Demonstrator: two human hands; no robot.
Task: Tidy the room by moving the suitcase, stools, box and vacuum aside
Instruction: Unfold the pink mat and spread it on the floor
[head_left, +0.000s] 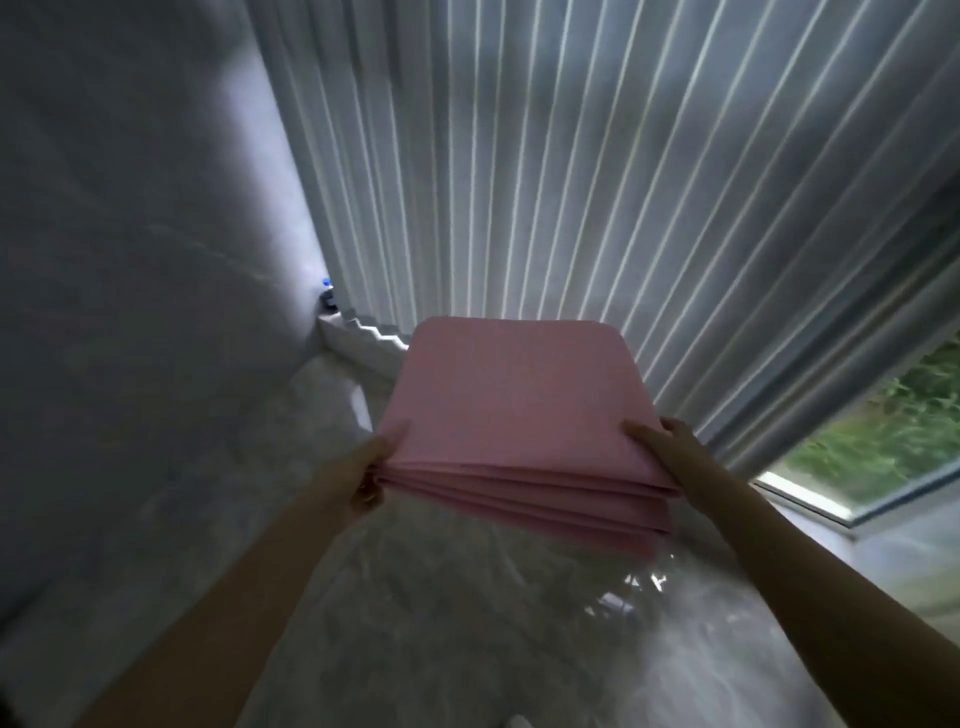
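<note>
A stack of several pink square stools (514, 410) hangs in the air in front of me, seen from above, their seats nested one on another. My left hand (371, 467) grips the stack's near left corner, thumb on the top seat and fingers under the edges. My right hand (662, 441) grips the near right corner the same way. The stools' legs are hidden under the seats. No suitcase, box or vacuum is in view.
A grey wall (130, 260) rises on the left. Vertical white blinds (571, 182) cover the window ahead, with a bare pane (883, 441) showing greenery at the right. A small dark object (327, 299) sits in the corner. Glossy marble floor (441, 623) lies below.
</note>
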